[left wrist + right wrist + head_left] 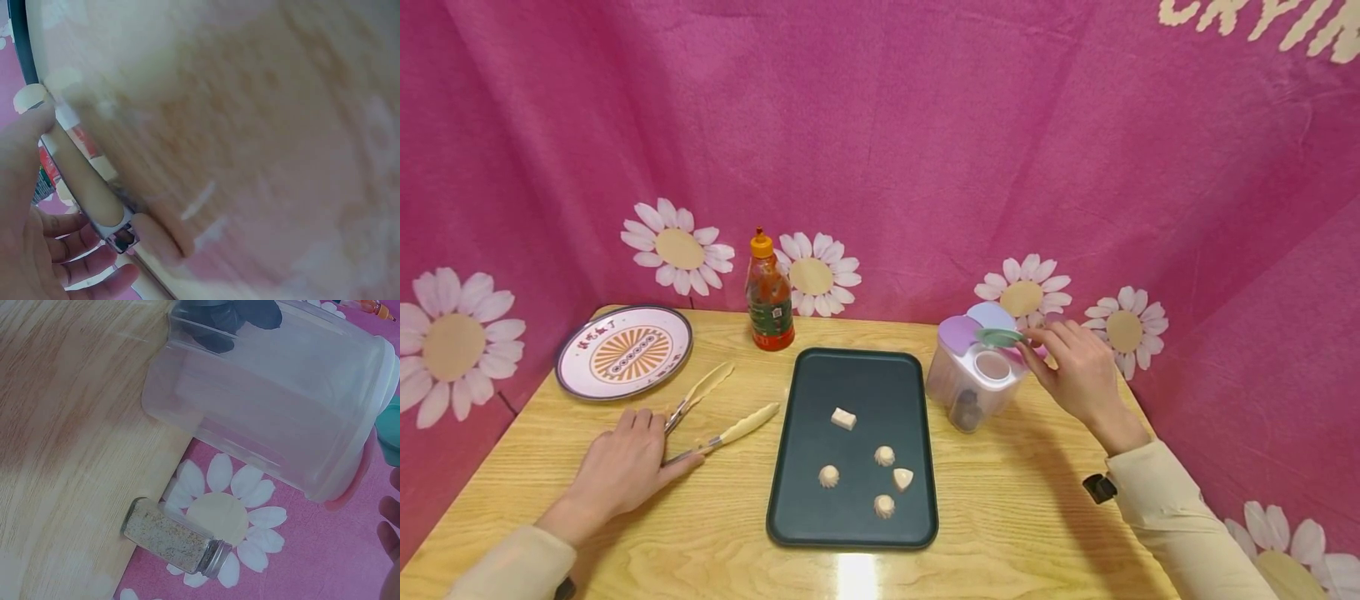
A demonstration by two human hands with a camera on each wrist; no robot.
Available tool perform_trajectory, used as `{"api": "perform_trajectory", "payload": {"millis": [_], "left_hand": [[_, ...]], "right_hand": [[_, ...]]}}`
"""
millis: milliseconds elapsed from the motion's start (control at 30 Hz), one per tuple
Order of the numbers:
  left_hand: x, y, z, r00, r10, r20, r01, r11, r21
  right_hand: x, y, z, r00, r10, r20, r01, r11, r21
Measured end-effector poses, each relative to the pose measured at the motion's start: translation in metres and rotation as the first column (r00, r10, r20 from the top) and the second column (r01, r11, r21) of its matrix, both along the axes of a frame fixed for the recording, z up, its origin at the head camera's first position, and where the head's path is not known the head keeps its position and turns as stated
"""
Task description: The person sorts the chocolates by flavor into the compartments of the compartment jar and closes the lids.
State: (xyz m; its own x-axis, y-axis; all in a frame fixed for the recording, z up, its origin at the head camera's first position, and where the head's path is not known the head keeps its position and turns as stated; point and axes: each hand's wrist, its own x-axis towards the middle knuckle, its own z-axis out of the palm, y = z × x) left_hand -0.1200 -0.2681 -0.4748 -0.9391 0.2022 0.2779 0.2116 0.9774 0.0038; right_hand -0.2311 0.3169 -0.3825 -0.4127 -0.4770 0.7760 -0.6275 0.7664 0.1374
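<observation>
My left hand (625, 462) holds a pair of tongs (747, 423) with cream tips, its two arms spread apart over the table. In the left wrist view the thumb lies along one arm of the tongs (87, 181). At the right, my right hand (1078, 367) pinches the green lid (998, 337) of a clear container (936, 375), tilted up off a round opening. Purple, blue and pink lids cover its other parts. Dark things (212, 325) show inside one compartment. In the right wrist view only fingertips (390, 512) appear, beside the green lid.
Between the hands lies a dark tray (857, 375) with several small cream pieces (884, 456) on it. A white plate (580, 346) stands at the back left, near a red sauce bottle (770, 304). A seasoning jar (172, 537) is beside the container. Pink cloth hangs behind.
</observation>
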Motion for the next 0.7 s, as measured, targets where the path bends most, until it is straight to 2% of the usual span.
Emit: {"api": "perform_trajectory", "payload": {"millis": [133, 233, 400, 567, 700], "left_hand": [[0.001, -0.002, 0.001, 0.999, 0.010, 0.050, -0.011, 0.999, 0.033], [-0.001, -0.003, 0.009, 0.997, 0.011, 0.071, -0.016, 0.998, 0.069], [-0.009, 0.004, 0.030, 1.000, -0.009, 0.025, 0.007, 0.995, 0.096], [-0.021, 0.028, 0.050, 0.997, -0.050, 0.050, 0.045, 0.994, 0.097], [-0.033, 0.058, 0.059, 0.994, -0.098, 0.050, 0.091, 0.986, 0.136]], "right_hand": [[0.001, 0.000, 0.000, 1.000, -0.006, 0.005, 0.006, 1.000, 0.006], [0.001, 0.000, -0.001, 1.000, -0.007, 0.007, 0.007, 1.000, 0.007], [0.001, -0.001, 0.000, 1.000, -0.010, 0.005, 0.010, 1.000, 0.008], [0.001, -0.001, 0.000, 1.000, -0.005, 0.000, 0.005, 1.000, 0.011], [0.002, -0.001, 0.001, 1.000, -0.005, -0.001, 0.005, 1.000, 0.014]]}}
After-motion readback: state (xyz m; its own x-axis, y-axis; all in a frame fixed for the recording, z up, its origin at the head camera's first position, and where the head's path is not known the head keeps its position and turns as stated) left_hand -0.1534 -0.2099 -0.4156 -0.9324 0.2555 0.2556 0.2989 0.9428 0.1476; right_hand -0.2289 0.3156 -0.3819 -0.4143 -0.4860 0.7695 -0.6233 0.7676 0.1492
